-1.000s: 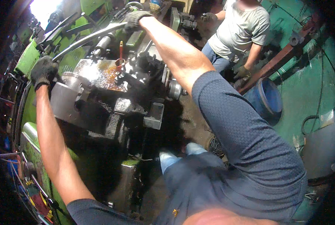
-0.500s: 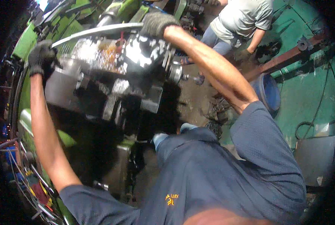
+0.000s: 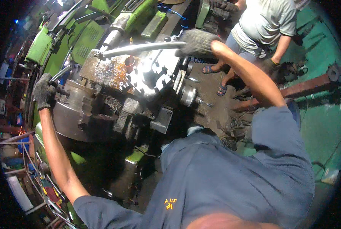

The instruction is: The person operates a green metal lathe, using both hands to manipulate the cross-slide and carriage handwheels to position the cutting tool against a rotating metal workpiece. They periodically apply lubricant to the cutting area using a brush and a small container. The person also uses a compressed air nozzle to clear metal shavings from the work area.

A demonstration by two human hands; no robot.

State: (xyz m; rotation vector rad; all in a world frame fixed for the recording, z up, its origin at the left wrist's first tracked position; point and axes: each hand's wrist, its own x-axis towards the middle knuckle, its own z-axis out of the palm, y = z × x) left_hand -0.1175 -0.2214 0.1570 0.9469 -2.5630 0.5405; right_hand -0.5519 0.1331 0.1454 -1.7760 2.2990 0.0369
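My right hand [image 3: 200, 42], in a grey knitted glove, is wrapped round one end of a long pale metal bar [image 3: 143, 47]. The bar reaches leftward above a lathe's carriage [image 3: 113, 74], which is wet and strewn with metal chips. Its far-left end is apart from my left hand. My left hand [image 3: 44, 91], gloved too, is closed at the large round lathe chuck [image 3: 77, 120]. It grips a chuck key [image 3: 60, 73], whose bright handle sticks out past the fingers; the glove hides the rest.
A tool post with several bolts [image 3: 149, 78] stands on the carriage. A round handwheel [image 3: 188, 95] projects at its right. The green machine body [image 3: 86, 36] lies beyond. Another person in a pale shirt [image 3: 267, 19] stands at the upper right, near a rusty beam [image 3: 285, 91].
The bar has left my left hand and moved to the right with my right hand. My left hand now holds the chuck key at the chuck. The view has shifted.
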